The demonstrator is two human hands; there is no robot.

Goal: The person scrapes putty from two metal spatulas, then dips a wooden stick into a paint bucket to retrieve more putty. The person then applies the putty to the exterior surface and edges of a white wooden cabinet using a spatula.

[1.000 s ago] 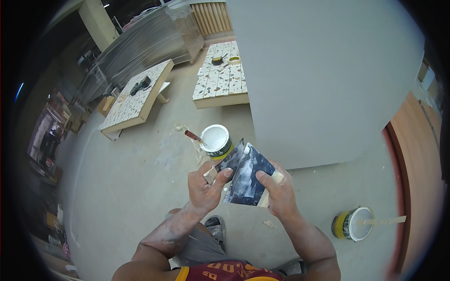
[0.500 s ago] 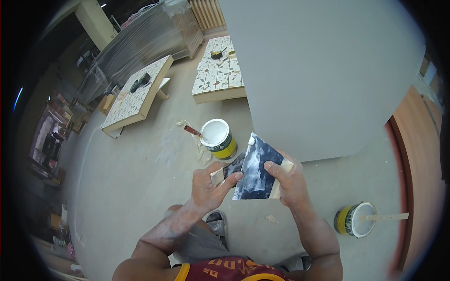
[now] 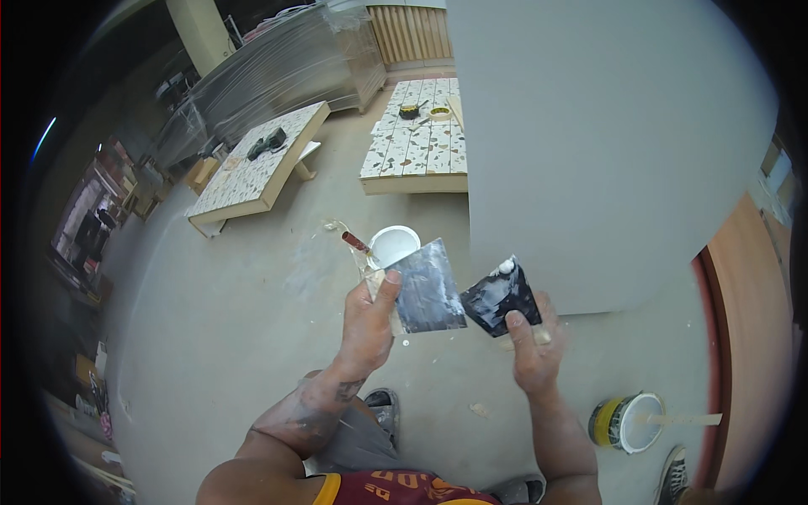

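In my left hand (image 3: 368, 324) is a wide putty knife (image 3: 431, 290), its flat metal blade smeared with white filler and turned up toward me. Fingers of my right hand (image 3: 539, 349) close round a second putty knife (image 3: 498, 301). That one has a dark blade with white streaks and a small white lump at its far corner. The two blades are side by side, their edges very near each other. Just beyond the left blade stands an open tub of white filler (image 3: 396, 245), partly hidden by it, with a red-brown handle (image 3: 355, 242) at its rim.
A large grey panel (image 3: 606, 151) rises ahead on the right. Another tub (image 3: 627, 423) with a wooden stick lies tilted at lower right, near a shoe (image 3: 675, 475). Two low terrazzo-patterned platforms (image 3: 417, 160) stand farther back. A wood-coloured board (image 3: 753, 337) is at the right.
The blades, overlapping before, have come apart; the right one has moved right. The left knife's blade now faces up more fully. A shoe has come into view at lower right.
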